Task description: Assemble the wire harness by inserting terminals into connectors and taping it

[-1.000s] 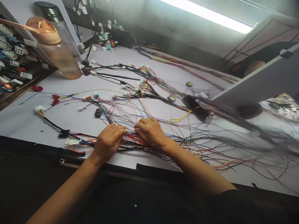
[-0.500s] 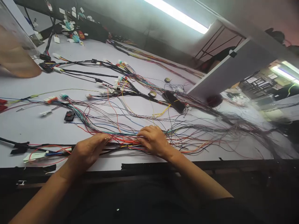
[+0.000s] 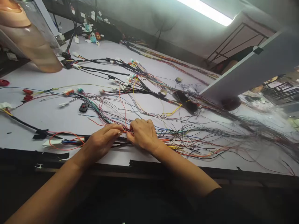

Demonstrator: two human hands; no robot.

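Loose thin wires (image 3: 168, 141) of many colours run along the front of the table. My left hand (image 3: 104, 140) pinches an orange-red wire near its fingertips, over the bundle. Close beside it, my right hand (image 3: 143, 133) is closed around the wires, its fingers curled down and the thumb towards the left hand. Left of my hands lie a white connector (image 3: 52, 142) with a red wire loop and a black taped joint (image 3: 40, 134). A black connector (image 3: 84, 107) sits behind the left hand.
Taped harness branches (image 3: 98, 70) cross the back of the table (image 3: 46, 115). A bottle (image 3: 42, 46) stands at the back left. Tape rolls (image 3: 163, 92) and a dark cylindrical object (image 3: 185, 102) lie behind my hands. A grey panel (image 3: 247, 68) rises at the right.
The view has shifted left. My right hand has moved left along the bundle, close to my left hand, and its fingers have curled round the wires.
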